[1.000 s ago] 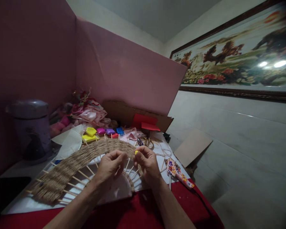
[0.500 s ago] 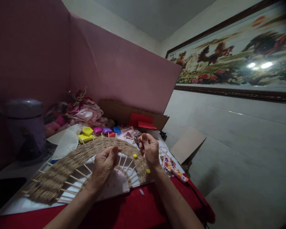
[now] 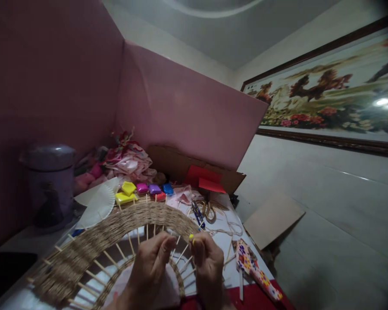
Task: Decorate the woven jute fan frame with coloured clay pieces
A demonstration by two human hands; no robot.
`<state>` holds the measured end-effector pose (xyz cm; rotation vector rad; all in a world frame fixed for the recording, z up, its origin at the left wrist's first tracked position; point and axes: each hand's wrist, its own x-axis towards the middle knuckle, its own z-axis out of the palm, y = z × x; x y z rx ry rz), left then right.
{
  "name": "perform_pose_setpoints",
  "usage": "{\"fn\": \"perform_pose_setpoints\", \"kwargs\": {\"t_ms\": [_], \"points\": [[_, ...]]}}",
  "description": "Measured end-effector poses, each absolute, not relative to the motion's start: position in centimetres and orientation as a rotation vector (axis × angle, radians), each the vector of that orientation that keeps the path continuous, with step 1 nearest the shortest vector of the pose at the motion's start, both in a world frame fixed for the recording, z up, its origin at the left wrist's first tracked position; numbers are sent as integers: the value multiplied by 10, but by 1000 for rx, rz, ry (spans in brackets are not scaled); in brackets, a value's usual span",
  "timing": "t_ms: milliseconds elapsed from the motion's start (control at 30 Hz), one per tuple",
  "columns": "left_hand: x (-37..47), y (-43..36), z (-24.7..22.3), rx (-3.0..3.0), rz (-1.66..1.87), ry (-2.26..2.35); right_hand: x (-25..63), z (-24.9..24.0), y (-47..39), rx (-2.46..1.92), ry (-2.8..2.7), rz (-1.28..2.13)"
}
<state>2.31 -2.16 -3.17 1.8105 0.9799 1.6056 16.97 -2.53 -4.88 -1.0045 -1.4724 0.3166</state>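
Note:
A fan-shaped piece woven from brown cord (image 3: 116, 230) on thin wooden sticks spreads across the table below my hands. My right hand (image 3: 210, 260) is closed in a pinch, with a small yellow lump of modelling clay (image 3: 191, 237) at its fingertips. Close beside it, over the inner sticks, my left hand (image 3: 151, 267) is also closed, thumb against the curled fingers. Whatever the left fingers hold, if anything, is hidden. The fan's right end is mostly covered by my right hand.
Yellow clay packs (image 3: 125, 197), purple and blue packs (image 3: 155, 189) and blue-handled snips (image 3: 198, 214) lie behind the fan. A flower-patterned glue gun (image 3: 254, 267) is at right. A lilac bin (image 3: 50, 185) stands left; cardboard (image 3: 173, 161) leans behind.
The view has shifted, and both hands now sit lower and closer together. The fan appears nearer. The snips beyond my right hand have come into clear sight.

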Motion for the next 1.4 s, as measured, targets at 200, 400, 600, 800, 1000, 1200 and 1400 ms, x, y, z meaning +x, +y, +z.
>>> {"fn": "perform_pose_setpoints", "kwargs": {"t_ms": [200,400,600,800,1000,1200,1400], "points": [[22,-18,-37,2230,1740,762,164,-56,-19,-793,-1456,13],[25,-11,-44,2114,1862,812,166,-56,-14,-818,-1538,7],[22,-22,-34,2121,1720,957,173,-44,-26,-960,-1629,237],[26,-26,-33,2168,1766,893,172,-35,-21,-940,-1647,156],[23,-21,-32,2061,1741,1053,179,-35,-12,-1012,-1556,146],[19,-7,-34,1777,1775,1147,179,-34,-5,-1041,-1503,78],[17,6,-12,1653,1895,1160,183,-35,3,-1052,-1441,103]]}}
